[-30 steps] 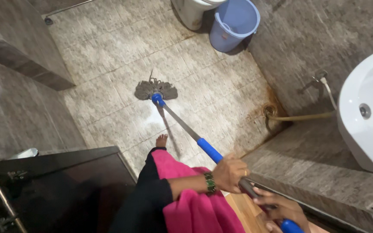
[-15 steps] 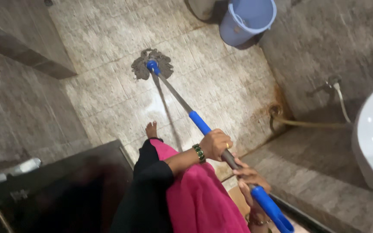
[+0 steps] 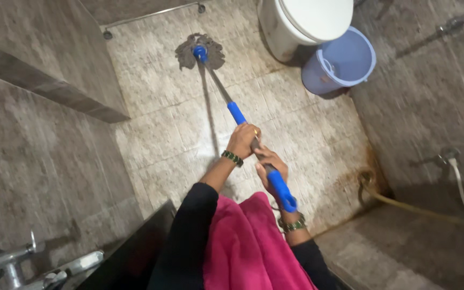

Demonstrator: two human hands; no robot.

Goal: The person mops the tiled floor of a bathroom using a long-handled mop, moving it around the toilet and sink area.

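Mop handle is gripped by both hands, fingers clamped around it: left hand ahead, right hand just behind, near the blue end grip. Mop head is pressed on the tiled floor, near the toilet and blue bucket.

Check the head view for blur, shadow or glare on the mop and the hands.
Head view: left hand and right hand on the mop handle are fairly sharp; mop head slightly soft; a thin shadow falls beside the handle on the floor tiles; wet sheen, no harsh glare; tap blurred.
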